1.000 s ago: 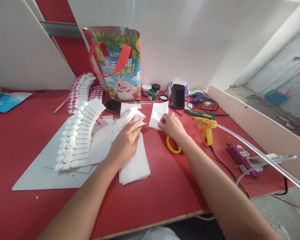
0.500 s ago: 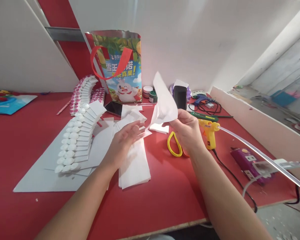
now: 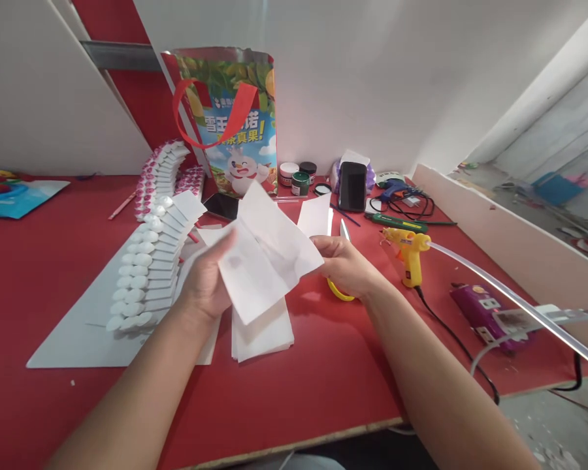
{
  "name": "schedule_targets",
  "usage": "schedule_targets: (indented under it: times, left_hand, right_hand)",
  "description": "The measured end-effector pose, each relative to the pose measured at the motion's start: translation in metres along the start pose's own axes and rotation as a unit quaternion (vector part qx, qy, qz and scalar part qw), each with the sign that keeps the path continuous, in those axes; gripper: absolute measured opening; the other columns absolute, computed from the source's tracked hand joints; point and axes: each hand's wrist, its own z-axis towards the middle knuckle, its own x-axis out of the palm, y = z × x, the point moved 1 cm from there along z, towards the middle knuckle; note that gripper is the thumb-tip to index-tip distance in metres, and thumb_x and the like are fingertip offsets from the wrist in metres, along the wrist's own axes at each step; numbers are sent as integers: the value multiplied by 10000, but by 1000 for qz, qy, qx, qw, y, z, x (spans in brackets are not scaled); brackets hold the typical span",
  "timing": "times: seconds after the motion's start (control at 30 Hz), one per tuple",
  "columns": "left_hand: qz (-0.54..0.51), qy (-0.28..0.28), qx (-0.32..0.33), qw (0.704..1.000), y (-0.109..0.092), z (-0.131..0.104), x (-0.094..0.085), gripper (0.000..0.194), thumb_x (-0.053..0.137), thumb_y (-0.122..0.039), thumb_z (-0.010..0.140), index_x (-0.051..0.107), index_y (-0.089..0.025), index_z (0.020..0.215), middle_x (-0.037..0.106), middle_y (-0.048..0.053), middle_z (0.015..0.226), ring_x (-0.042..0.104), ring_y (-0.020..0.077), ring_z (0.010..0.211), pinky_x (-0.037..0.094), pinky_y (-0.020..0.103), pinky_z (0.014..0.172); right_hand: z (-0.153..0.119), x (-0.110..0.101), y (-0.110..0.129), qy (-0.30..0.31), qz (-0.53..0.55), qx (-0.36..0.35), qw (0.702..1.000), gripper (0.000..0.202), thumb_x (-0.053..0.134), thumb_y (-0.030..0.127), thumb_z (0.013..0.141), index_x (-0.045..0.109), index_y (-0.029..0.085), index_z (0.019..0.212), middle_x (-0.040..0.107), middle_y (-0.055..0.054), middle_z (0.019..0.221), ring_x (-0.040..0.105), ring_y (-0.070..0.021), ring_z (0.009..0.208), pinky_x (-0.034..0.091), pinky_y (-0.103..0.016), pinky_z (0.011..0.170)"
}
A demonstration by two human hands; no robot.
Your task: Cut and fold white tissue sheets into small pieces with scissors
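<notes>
A creased sheet of white paper [image 3: 257,271] is held up over the table, folded open along a line down its middle. My left hand [image 3: 206,277] grips its left edge, with the fingers partly hidden behind it. At the right corner my right hand [image 3: 347,267] pinches the sheet between thumb and fingers. Below it lies a stack of white paper strips [image 3: 264,336]. Scissors with a yellow handle [image 3: 340,293] rest partly under my right hand. Another folded white paper [image 3: 315,215] lies behind the held sheet.
White fan-like rows of tabs with round tips [image 3: 149,271] lie left on a grey-white board [image 3: 68,339]. A colourful bag [image 3: 240,124] and paint jars [image 3: 300,183] stand at the back. Right are a yellow glue gun [image 3: 410,251], its long glue stick, and a purple power strip [image 3: 487,313].
The sheet has swung down and opened out between my hands. My left hand has moved left and taken its left edge. The folded paper and scissors behind are more exposed.
</notes>
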Motion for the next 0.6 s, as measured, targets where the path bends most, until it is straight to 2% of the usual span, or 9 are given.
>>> schedule_targets:
  times: [0.07,0.1,0.17,0.2,0.27,0.37,0.43,0.5,0.6]
  left_hand:
    - [30,-40,1,999,6,0,0,483,876,-314,630,701,-195,1064,782,113,1099,734,352,1037,618,485,871]
    - [46,-48,11,998,9,0,1,497,880,-257,609,699,-187,1066,783,108,1093,740,339,1016,617,476,868]
    - [82,-49,38,995,13,0,2,482,870,-257,635,694,-173,1075,780,103,1083,744,317,981,614,461,849]
    - [102,-50,52,992,15,-1,2,467,860,-280,660,691,-170,1081,778,102,1072,745,310,962,613,456,831]
    - [150,-58,78,984,17,0,0,453,835,-325,702,686,-177,1103,773,94,1048,741,303,928,608,441,794]
    - [233,-70,117,963,18,1,-3,446,815,-346,716,686,-195,1116,762,76,995,723,298,897,590,404,744]
    - [274,-76,146,947,17,2,-5,426,822,-319,693,689,-201,1081,750,65,978,707,293,890,571,375,716]
    - [322,-84,180,926,13,0,-4,330,806,-276,699,687,-205,999,736,53,952,693,282,874,549,358,706]
    - [415,-116,227,874,6,-9,3,184,706,-222,786,665,-220,965,704,30,889,670,256,815,516,350,698]
  right_hand:
    - [0,-1,4,-54,-1,10,999,248,844,346,705,714,181,838,744,-7,803,718,-154,752,604,-303,752]
    - [-2,-1,8,-87,2,8,996,299,808,430,760,696,181,882,745,-26,812,725,-164,747,610,-305,729]
    - [-6,2,15,-127,2,-8,992,430,705,577,843,653,187,1017,756,-71,871,748,-200,781,625,-333,719]
    - [-8,4,18,-122,-7,-15,992,496,685,612,851,623,193,1109,759,-87,915,757,-219,817,631,-354,730]
    - [-11,9,20,-91,-53,-25,994,667,765,595,790,537,225,1297,754,-88,992,760,-245,893,636,-379,758]
    - [-12,14,13,-83,-155,-35,984,880,867,439,717,415,295,1458,739,-37,996,755,-230,896,629,-379,781]
    - [-10,15,9,-108,-173,-53,978,814,813,390,781,403,291,1477,726,-3,900,758,-215,830,628,-382,775]
    - [-9,15,8,-126,-144,-65,979,743,734,430,853,391,255,1488,716,1,833,760,-215,790,629,-381,756]
    - [-12,24,11,-104,-120,-72,985,847,714,541,854,313,248,1540,731,-48,945,755,-232,895,625,-375,781]
